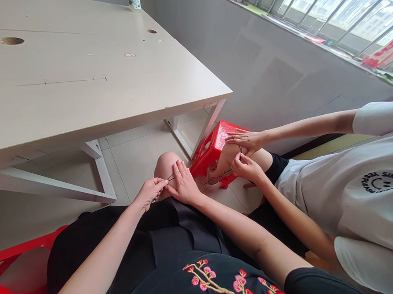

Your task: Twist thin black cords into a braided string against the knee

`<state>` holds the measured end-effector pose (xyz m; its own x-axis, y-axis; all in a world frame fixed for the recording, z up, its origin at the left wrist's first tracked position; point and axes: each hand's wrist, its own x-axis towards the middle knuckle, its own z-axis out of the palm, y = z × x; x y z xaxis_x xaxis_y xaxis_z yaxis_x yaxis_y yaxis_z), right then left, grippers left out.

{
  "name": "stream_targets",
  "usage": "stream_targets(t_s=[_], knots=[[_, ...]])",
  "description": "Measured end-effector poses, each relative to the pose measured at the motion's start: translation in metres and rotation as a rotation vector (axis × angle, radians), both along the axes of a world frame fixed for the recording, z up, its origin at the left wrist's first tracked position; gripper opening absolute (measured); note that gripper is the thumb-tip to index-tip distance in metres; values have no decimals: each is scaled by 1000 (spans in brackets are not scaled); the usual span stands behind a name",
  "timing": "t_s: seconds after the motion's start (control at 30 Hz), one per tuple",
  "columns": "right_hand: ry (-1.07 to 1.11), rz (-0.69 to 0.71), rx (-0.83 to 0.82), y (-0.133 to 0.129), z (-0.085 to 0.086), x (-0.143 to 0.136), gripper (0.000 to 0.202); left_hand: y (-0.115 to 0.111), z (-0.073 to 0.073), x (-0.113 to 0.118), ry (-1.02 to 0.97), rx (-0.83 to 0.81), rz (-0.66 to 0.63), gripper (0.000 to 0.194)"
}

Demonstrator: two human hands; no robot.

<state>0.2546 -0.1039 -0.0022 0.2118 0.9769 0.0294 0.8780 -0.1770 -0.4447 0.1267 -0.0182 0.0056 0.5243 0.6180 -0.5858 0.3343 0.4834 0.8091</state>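
My left hand pinches a thin black cord just left of my bare knee. The cord runs from those fingertips to my right hand, which lies flat on the knee with its fingers stretched out and presses the cord against the skin. Part of the cord is hidden under my right palm and inside my left fingers.
At the right a person in a white shirt works another black cord on a bare leg with both hands. That leg is beside a red stool. A white table stands ahead and left; a red chair is at the lower left.
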Motion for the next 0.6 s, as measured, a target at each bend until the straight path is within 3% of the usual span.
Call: stream_targets(t_s=[0.6], knots=[[-4,4,-18,0,2,2,84,0,3,1,5,-4,1,31]])
